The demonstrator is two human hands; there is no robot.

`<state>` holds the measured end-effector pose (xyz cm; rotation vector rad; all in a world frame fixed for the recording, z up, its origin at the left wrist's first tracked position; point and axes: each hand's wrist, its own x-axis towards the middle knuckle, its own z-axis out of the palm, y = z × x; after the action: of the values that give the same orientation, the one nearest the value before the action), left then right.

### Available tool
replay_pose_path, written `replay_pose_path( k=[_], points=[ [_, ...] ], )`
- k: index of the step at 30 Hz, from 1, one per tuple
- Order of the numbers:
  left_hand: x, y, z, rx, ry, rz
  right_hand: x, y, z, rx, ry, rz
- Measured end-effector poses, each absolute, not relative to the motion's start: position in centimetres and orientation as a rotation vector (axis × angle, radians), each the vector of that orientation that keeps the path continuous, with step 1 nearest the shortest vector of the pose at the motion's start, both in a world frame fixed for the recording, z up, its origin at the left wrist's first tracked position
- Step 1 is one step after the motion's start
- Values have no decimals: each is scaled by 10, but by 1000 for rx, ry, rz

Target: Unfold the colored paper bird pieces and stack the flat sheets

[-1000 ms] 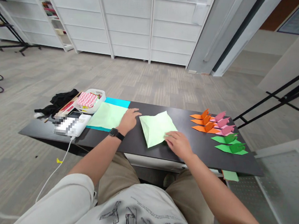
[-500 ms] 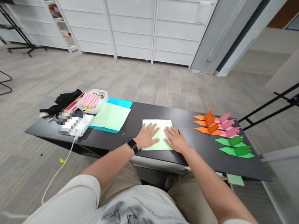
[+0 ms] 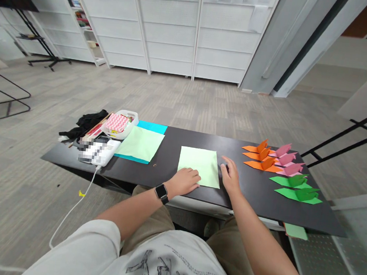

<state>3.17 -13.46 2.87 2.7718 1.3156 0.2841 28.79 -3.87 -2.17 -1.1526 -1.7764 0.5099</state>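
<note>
A pale green sheet of paper [image 3: 200, 161] lies flat on the dark table in front of me. My left hand [image 3: 183, 182] rests over its near left corner, fingers stretched out toward the right. Just off the sheet's right edge is my right hand [image 3: 230, 175], its fingers apart and nothing in it. Farther right stand folded paper figures in rows: orange ones [image 3: 262, 164], pink ones [image 3: 290, 169] and green ones [image 3: 298, 194]. On the left, more pale green paper [image 3: 143, 144] lies on top of blue paper [image 3: 153, 127].
At the table's left end are a white basket [image 3: 135, 121] with a pink-and-white patterned item [image 3: 117, 122], black cloth [image 3: 88, 123] and a white device [image 3: 108, 152] with a cable [image 3: 76, 203]. A green sheet [image 3: 295, 231] sticks out below the table's [image 3: 163, 201] right front edge.
Both hands were spread flat on the sheet. My left hand has slid toward the near edge, and my right hand has moved right, off the paper. The view has shifted slightly.
</note>
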Motion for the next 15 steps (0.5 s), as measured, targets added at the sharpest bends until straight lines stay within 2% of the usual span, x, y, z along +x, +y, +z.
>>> replay_pose_path(
  k=[3, 6, 11, 15],
  points=[
    [27, -134, 29, 2772, 1308, 375, 292, -41, -20, -1191, -1541, 544],
    [12, -128, 36, 2553, 1443, 710, 293, -42, -21, -1200, -1372, 575],
    [-56, -110, 48, 1411, 1706, 1456, 294, -38, -26, -1185, -1231, 703],
    [-123, -114, 45, 614, 1585, 1705, 294, -35, -31, -1174, -1232, 730]
  ],
)
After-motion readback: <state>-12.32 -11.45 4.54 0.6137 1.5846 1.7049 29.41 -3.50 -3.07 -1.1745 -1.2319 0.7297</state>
